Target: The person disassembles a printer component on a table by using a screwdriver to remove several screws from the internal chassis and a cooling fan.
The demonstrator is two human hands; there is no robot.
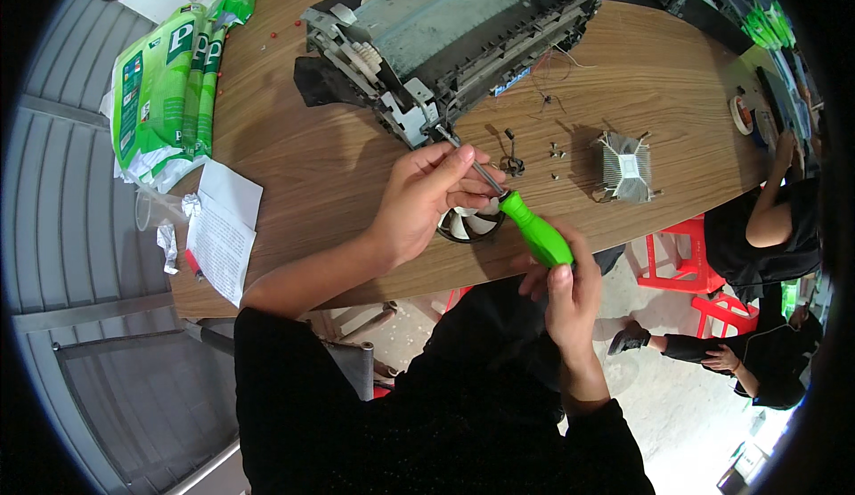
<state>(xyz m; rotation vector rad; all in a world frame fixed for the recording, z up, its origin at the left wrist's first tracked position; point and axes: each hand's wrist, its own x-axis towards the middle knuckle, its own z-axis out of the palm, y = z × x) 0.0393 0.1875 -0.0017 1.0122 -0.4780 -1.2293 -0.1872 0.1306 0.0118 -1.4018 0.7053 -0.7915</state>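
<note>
"Left side?"
"My left hand (424, 194) pinches the metal shaft of a green-handled screwdriver (537, 230), tip at the near corner of a grey-and-black metal-and-plastic chassis (452, 16)."
"Right?"
"My right hand (575, 301) grips the handle's end, by the brown wood-grain surface's (329, 174) near edge; silver finned heatsink (627, 168) inside it, farther right."

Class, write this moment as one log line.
tool: green-handled screwdriver | left hand: around shaft | right hand: on handle | points at: machine frame, near edge | nearby: fan, heatsink

So your chassis (463, 23) sits toward the bench's (303, 174) back, fan (465, 226) in front, heatsink (625, 170) off right, papers (223, 241) left.
</note>
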